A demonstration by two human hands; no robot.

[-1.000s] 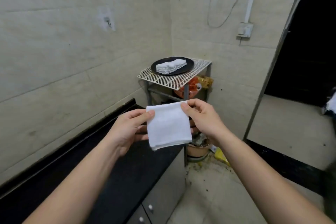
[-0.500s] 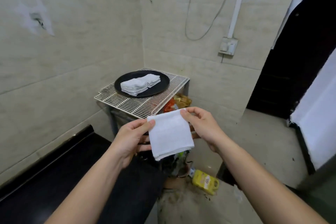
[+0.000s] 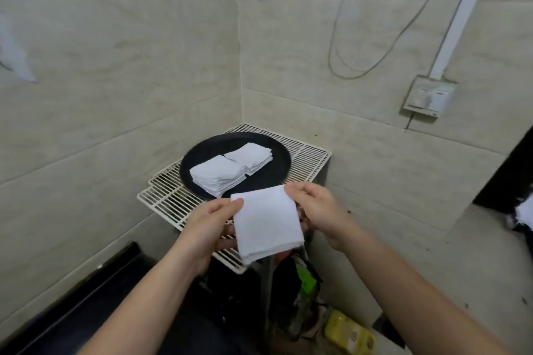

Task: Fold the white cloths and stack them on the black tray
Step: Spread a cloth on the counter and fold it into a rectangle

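Observation:
A folded white cloth [image 3: 266,223] hangs in the air between my hands, just in front of the wire rack. My left hand [image 3: 206,229] pinches its upper left corner and my right hand [image 3: 315,210] pinches its upper right corner. Behind it, a round black tray [image 3: 202,154] lies on the rack in the wall corner. Two stacks of folded white cloths sit side by side on the tray, a nearer stack [image 3: 217,174] and a farther stack [image 3: 251,157].
The white wire rack [image 3: 305,157] stands in the tiled corner on metal legs. Bags and a yellow pack [image 3: 349,333] lie on the floor under and beside it. A black counter [image 3: 86,308] runs along the left wall. A wall socket [image 3: 428,96] with cable hangs at right.
I have moved closer to the rack, which now fills the middle of the view. The cloth, still pinched by both hands, now hangs right at the rack's front edge.

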